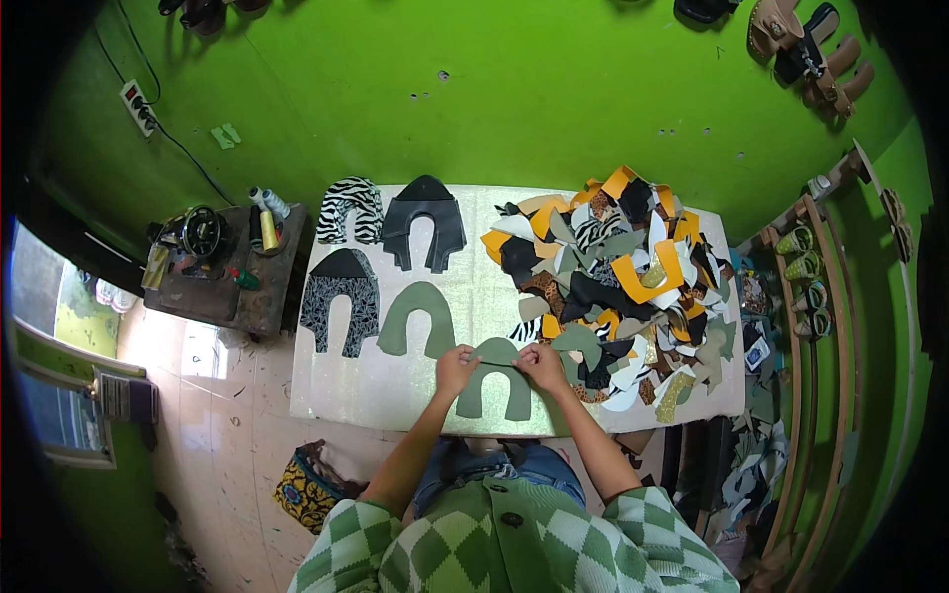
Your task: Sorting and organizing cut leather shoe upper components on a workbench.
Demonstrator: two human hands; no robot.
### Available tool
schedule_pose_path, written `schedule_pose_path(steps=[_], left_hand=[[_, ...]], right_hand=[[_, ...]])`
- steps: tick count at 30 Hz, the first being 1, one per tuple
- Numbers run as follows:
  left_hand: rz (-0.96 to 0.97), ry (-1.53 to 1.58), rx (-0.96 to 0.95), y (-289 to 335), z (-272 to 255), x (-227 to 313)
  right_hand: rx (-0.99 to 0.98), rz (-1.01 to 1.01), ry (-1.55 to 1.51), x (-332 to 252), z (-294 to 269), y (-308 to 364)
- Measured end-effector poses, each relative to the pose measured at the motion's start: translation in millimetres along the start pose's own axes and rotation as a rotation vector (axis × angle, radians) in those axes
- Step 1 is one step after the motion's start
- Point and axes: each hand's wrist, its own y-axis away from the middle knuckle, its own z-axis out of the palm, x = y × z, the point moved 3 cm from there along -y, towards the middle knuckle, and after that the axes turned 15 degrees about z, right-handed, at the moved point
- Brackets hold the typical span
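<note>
Near the front edge of the table, my left hand (458, 371) and my right hand (541, 366) pinch opposite sides of a sage-green arch-shaped shoe-upper piece (494, 351). Its two legs point toward me. A dark line crosses it between my fingers; I cannot tell if this is a fold or the edge of a second layer. Just left and farther lies a matching green arch piece (417, 303). Beyond it are a black arch piece (424, 203), a zebra-striped one (350, 203) and a black-and-grey patterned one (339, 282).
A heap of mixed scraps (603, 277) covers the table's right side, its near edge beside my right hand. On the left stand a sewing machine (201, 232) and thread spools (267, 222). A wooden rack (806, 366) holds sandals (796, 240). A patterned bag (308, 491) rests on the floor.
</note>
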Motion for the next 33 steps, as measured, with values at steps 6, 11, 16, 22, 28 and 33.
schedule_pose_path(steps=[6,11,16,22,28,33], left_hand=[[-0.01,-0.023,0.001,-1,-4,-7],[-0.005,-0.144,-0.017,-1,-5,12],[-0.017,-0.161,0.002,4,-7,11],[-0.021,-0.225,-0.005,4,-7,21],[-0.002,-0.221,-0.004,3,-5,22],[-0.021,-0.248,0.021,4,-5,22]], right_hand=[[0.184,0.077,0.043,1,2,6],[0.215,0.07,0.034,11,2,1],[0.245,0.079,0.083,6,6,4],[0.29,0.117,0.116,7,6,4],[0.264,0.113,0.049,11,4,1],[0.284,0.108,0.082,8,6,3]])
